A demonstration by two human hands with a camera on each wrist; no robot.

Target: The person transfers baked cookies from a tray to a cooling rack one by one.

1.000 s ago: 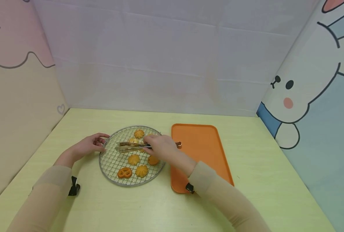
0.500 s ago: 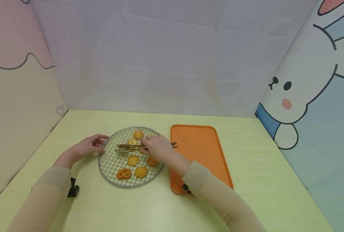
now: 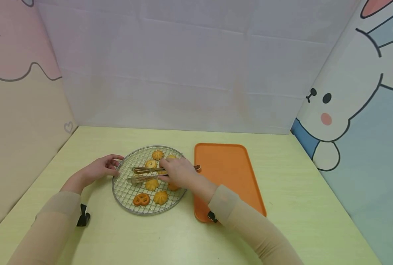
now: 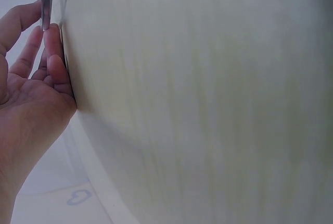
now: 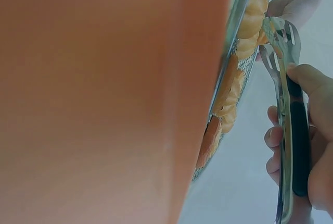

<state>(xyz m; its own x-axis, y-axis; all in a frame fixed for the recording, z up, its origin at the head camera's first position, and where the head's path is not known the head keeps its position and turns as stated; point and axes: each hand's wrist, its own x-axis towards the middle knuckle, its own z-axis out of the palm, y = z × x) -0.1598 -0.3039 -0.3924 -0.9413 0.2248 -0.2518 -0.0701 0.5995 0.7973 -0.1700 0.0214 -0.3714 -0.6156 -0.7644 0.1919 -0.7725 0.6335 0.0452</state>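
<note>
A round wire rack (image 3: 117,200) carries several golden flower-shaped cookies (image 3: 161,197) and a pretzel (image 3: 141,199). At its left edge my left hand (image 3: 98,170) pinches the rim; the left wrist view has the thumb on one side of the metal rim (image 4: 47,0) and fingers on the other. Above the rack, my right hand (image 3: 179,172) grips metal tongs (image 3: 143,179) with dark handle grips (image 5: 299,151). Their two arms are spread, tips pointing left, over the cookies. Nothing shows between the tips. The right hand and tongs partly cover several cookies.
An orange rectangular tray (image 3: 222,165) lies just right of the rack, under the right forearm. A white wall (image 3: 183,73) stands behind the pale table (image 3: 133,239), with cartoon-printed walls at both sides.
The arms of the tongs have spread apart, the near one swinging toward the front of the rack. The left hand stays at the rim.
</note>
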